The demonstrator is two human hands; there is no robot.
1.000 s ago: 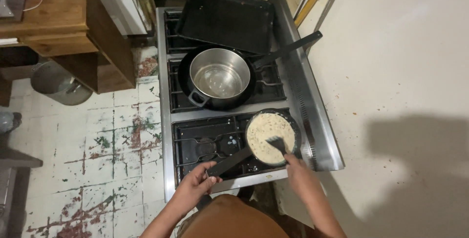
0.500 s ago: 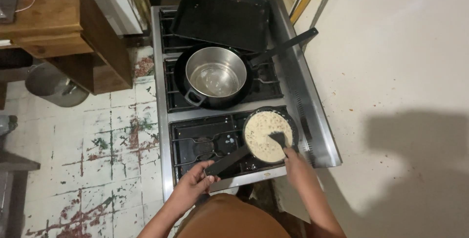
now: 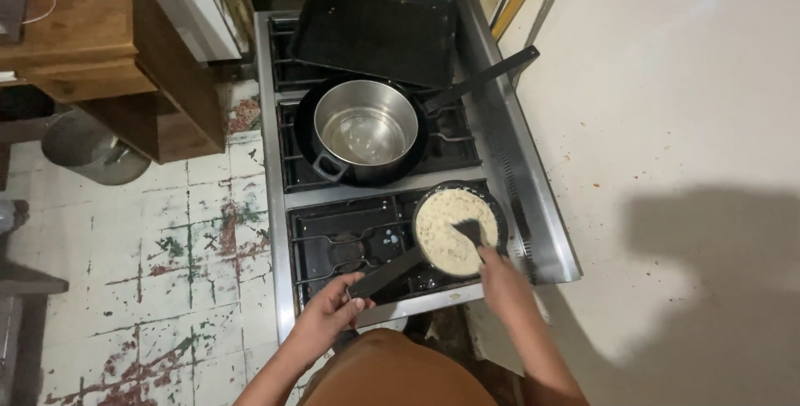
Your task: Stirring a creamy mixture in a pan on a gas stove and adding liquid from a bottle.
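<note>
Left hand (image 3: 329, 316) stays clamped on the small frying pan's handle (image 3: 385, 273) at the near right burner while the right hand (image 3: 500, 277), closed on the black spatula (image 3: 469, 231), has slid it farther across the pale batter (image 3: 446, 221).

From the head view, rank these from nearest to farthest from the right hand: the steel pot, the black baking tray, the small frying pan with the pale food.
1. Small frying pan: front burner, directly ahead of the right hand, which holds a black spatula over the food.
2. Steel pot: middle of the stove, sitting inside a larger black pan.
3. Black baking tray: back of the stove, farthest away.
</note>
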